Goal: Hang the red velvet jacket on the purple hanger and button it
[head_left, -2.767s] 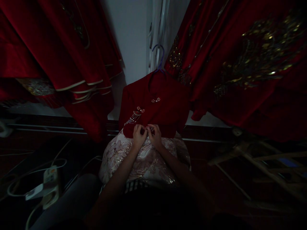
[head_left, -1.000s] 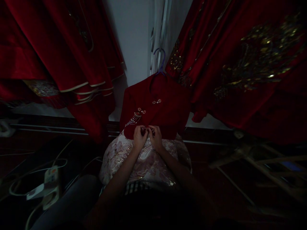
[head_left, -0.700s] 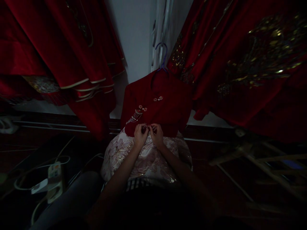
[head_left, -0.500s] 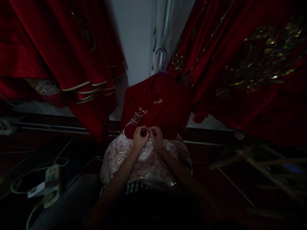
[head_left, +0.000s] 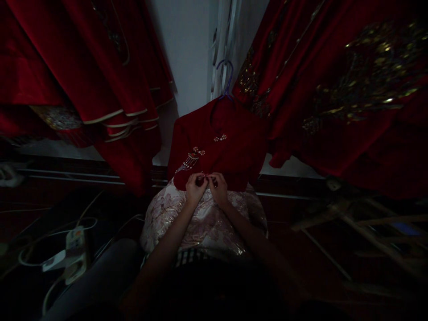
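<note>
A dark red jacket [head_left: 234, 151] hangs from a blue hanger [head_left: 226, 76] in front of me, over a pale floral skirt [head_left: 174, 218]. It carries a beaded tassel brooch [head_left: 190, 159] and a small pearl clasp [head_left: 220, 137]. My left hand [head_left: 195, 189] and my right hand [head_left: 219, 189] meet at the jacket's lower front edge. Both are closed in a pinch on a small beaded fastening [head_left: 204, 179] between them.
Red embroidered garments hang on the left [head_left: 83, 67] and on the right [head_left: 334, 89], with a white wall [head_left: 187, 49] between. A white power strip [head_left: 72, 254] with cords lies on the dark floor at the left. Wooden rods [head_left: 364, 223] lie at the right.
My hands have stayed pinched at the same spot on the jacket's hem, with only small finger shifts. The view has swayed slightly.
</note>
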The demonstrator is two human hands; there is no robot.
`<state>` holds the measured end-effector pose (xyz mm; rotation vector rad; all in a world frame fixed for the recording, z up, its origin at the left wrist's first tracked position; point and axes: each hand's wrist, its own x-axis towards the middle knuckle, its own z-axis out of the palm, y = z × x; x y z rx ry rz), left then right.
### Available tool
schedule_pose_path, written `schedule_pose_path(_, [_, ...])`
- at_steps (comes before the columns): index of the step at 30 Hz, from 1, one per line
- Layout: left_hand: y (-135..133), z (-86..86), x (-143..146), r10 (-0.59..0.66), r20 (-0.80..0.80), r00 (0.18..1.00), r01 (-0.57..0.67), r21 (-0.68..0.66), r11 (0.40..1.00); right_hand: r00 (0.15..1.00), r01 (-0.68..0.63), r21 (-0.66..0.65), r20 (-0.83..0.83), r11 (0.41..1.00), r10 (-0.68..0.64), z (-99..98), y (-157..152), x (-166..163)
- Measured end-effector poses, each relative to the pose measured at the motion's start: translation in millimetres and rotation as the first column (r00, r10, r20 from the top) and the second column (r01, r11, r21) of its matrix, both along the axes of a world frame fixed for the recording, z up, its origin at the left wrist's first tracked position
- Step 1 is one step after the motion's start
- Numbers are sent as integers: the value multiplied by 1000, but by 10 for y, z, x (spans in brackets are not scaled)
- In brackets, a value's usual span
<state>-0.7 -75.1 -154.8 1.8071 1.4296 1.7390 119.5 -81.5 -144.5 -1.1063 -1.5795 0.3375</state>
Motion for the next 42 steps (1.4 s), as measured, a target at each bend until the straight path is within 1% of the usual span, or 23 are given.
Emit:
schedule_pose_path(10, [-1,5,9,8,38,999,-8,-12,1000,999,11,-18,-30,1000,-12,22,-18,-23])
schedule_pose_path(17, [-5,1,9,19,27,999,-19,-13,1000,1000,29,-3,-7,1000,-29,34,-29,-25])
schedule_pose_path(23, [3,-9,-10,5,27,1000,-4,-17,1000,999,32,-3,9,999,-32,35,-32,-29])
schedule_pose_path(29, [-6,31,-22,-10,1,1000,10,0,1000,999,20,15,-27,1000,-19,37,-33,-28])
schedule_pose_path(37, [10,46,-15,-20,-1,1000,20,1,1000,996,31,-29,-80,999,-33,54,-8,-25])
schedule_pose_path(42, [21,61,-33,-28,-27,999,28,8,1000,991,13,-120,-132,993,-29,78,76,-1])
